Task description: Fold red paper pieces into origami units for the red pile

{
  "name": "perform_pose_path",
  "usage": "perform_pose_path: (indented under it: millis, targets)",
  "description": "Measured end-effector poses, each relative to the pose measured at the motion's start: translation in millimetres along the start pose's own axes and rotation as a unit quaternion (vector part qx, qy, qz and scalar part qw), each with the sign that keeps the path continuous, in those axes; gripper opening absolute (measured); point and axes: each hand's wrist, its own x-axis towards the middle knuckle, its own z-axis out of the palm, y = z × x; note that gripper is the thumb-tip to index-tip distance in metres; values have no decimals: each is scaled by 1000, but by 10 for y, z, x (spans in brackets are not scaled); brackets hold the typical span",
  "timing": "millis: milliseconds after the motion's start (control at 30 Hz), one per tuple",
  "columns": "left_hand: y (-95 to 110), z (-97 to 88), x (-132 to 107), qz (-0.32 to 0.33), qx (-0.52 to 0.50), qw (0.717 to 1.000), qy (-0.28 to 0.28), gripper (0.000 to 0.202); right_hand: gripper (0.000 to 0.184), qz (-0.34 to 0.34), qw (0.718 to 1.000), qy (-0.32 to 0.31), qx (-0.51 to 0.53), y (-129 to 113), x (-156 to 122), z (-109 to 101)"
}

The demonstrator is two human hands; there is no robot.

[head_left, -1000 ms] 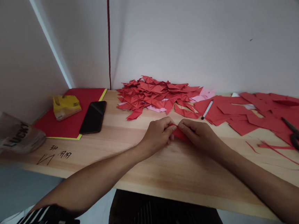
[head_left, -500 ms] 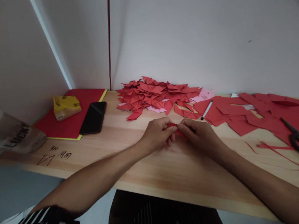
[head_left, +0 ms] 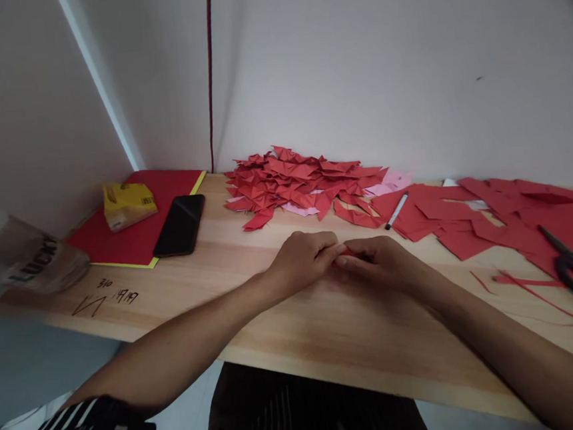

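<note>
Fingers (head_left: 329, 257) of 2 bare hands come together over the middle of the tabletop (head_left: 297, 338) in the head view, and I can see them closed narrow around a small piece of red paper (head_left: 346, 251). The left hand (head_left: 300, 262) pinches it from its side, thumb laid forward; the right hand (head_left: 385, 260) grips it from the other, so the paper sits right between them, mostly covered, and I can't make out its folds. Just beyond, near the wall (head_left: 354, 68), a heap of folded red pieces (head_left: 298, 177) spreads out, with pink paper (head_left: 392, 181) poking from its edge. A slim white pen (head_left: 397, 210) rests at a slant on the loose red sheets (head_left: 449, 207) to the right of that heap. Farther right lie the black-handled scissors (head_left: 565, 263), touching the sheets, and near them a few thin red strips (head_left: 528, 281). Over on the left, a dark phone (head_left: 180, 225) lies partly across a large red sheet (head_left: 111, 240) with yellow showing along its border, and a yellow packet (head_left: 130, 205) sits on that sheet. Beside it leans a see-through container (head_left: 45, 266) lettered LUCKY, close to black handwriting (head_left: 104, 283) that includes 310.
</note>
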Motion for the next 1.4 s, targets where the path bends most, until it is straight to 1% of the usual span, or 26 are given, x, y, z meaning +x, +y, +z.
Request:
perform_pose_path:
  millis: [100, 200, 333, 500, 600, 667, 733, 833, 900, 1000, 1100, 1167, 1233, 1333, 1400]
  targets:
    - [5, 11, -6, 6, -35, 999, -5, 34, 33, 6, 999, -20, 26, -13, -5, 0]
    - [-2, 12, -3, 0, -62, 998, -9, 33, 36, 7, 999, -6, 34, -25, -8, 12]
    - [-17, 17, -17, 4, -57, 998, 2, 32, 39, -3, 999, -7, 39, -20, -8, 6]
    - [-18, 31, -34, 8, -57, 998, 19, 34, 39, -16, 996, -45, 80, -17, -7, -30]
    - [-16, 24, -17, -4, -61, 998, 20, 34, 38, -11, 993, -66, 98, -22, 0, -47]
    - [-25, 6, 4, -21, -69, 997, 26, 31, 36, -1, 994, -57, 90, -17, 9, -64]
    - [-45, -17, 26, -46, -101, 993, 27, 31, 35, 11, 997, -32, 65, 4, 19, -88]
    - [-89, -45, 53, -76, -188, 979, 14, 35, 36, 22, 999, -1, 36, 67, 31, -125]
    - [-115, -48, 69, -89, -242, 966, 10, 35, 38, 19, 999, 2, 42, 116, 36, -136]
    - [-140, -33, 91, -103, -294, 950, 19, 31, 42, 12, 997, -3, 77, 158, 43, -126]
    - [-147, -15, 103, -80, -309, 946, 51, 26, 43, 20, 992, 2, 122, 143, 51, -100]
    - [-147, -5, 99, -60, -289, 953, 64, 38, 44, 30, 989, 14, 144, 115, 55, -82]
    - [-151, 7, 87, -52, -266, 961, 62, 46, 47, 39, 985, 20, 165, 87, 55, -65]
    - [-166, 25, 73, -46, -260, 962, 68, 41, 50, 38, 982, 15, 182, 60, 46, -40]
    - [-170, 31, 76, -41, -274, 958, 74, 38, 50, 28, 986, 10, 163, 45, 37, -33]
